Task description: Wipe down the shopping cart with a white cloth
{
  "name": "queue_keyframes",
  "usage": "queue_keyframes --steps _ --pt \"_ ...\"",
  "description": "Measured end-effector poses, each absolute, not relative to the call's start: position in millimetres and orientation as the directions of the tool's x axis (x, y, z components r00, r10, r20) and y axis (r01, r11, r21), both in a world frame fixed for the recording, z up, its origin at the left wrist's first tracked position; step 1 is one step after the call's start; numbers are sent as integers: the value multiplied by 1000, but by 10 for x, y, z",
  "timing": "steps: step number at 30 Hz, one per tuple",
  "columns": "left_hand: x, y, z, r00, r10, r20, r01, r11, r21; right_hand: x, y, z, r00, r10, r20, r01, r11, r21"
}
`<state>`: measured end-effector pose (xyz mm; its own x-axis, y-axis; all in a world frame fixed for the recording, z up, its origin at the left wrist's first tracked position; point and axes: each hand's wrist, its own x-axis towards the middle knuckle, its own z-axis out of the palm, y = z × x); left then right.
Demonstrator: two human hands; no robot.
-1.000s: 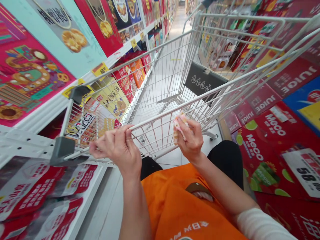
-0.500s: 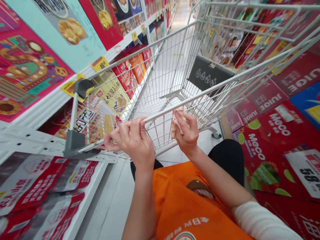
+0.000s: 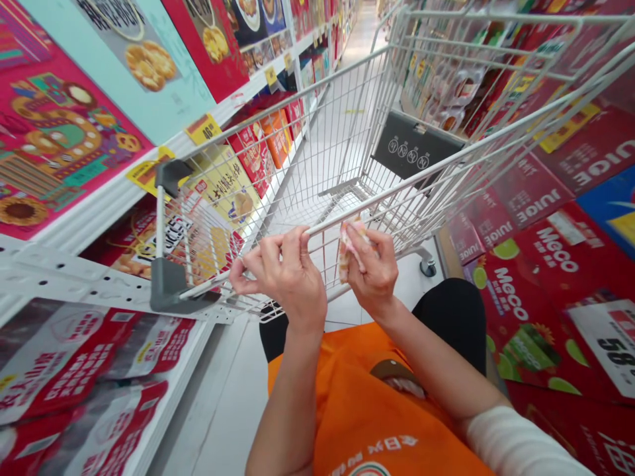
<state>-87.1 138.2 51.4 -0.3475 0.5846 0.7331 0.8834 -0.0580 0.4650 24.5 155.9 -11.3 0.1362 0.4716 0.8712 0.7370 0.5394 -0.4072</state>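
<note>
A wire shopping cart (image 3: pixel 169 284) with grey corner pieces stands right in front of me. My left hand (image 3: pixel 292 277) has its fingers curled over the cart's near top rail. Farther along the same rail, my right hand (image 3: pixel 374 268) clasps a crumpled pink-and-white patterned cloth (image 3: pixel 344 254). The cloth lies against the rail and the wires just below it. Inside the cart's far part is a dark grey panel (image 3: pixel 414 145) with round white symbols.
Boxed snacks (image 3: pixel 231 182) fill the shelf on the left, with yellow price tags (image 3: pixel 203 129). Red-and-silver packages (image 3: pixel 64 357) lie on the lower left shelf. Stacked red drink cartons (image 3: pixel 540 284) border the right side. The tiled aisle (image 3: pixel 352 96) runs ahead.
My left hand has slid a little to the right, closer to my right hand. The cart's near left corner has shifted slightly right in view. My right hand keeps the cloth at the rail.
</note>
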Motion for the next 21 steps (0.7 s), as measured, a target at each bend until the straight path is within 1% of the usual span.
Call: queue_keyframes --steps 3,7,10,12,14,15,17,19,21 --pt "-820 1412 509 -361 595 718 873 -56 485 218 1543 -79 156 463 873 713 558 -424" --pt "-759 1426 523 -353 629 693 862 -68 502 163 1552 -85 128 444 887 709 584 -395" --pt "-862 1329 573 -271 645 714 858 -175 483 136 1593 -125 121 442 889 713 584 -388" --pt "-1053 1216 605 -225 604 764 864 -239 443 128 1585 -157 111 454 884 700 595 -394" --pt "-1311 1114 609 -307 465 830 901 -139 411 124 1540 -179 77 473 878 676 622 -395" --pt "-1442 1083 597 -375 410 831 896 -70 438 122 1516 -180 61 475 878 666 636 -390" --pt "-1658 1070 550 -448 416 791 866 -16 499 113 1498 -165 52 458 888 654 656 -376" --pt "-1774 1107 487 -462 470 752 838 -45 543 93 1534 -140 63 442 895 658 656 -370" --pt "-1790 1157 429 -452 486 748 829 -81 554 59 1599 -130 51 457 888 660 651 -374"
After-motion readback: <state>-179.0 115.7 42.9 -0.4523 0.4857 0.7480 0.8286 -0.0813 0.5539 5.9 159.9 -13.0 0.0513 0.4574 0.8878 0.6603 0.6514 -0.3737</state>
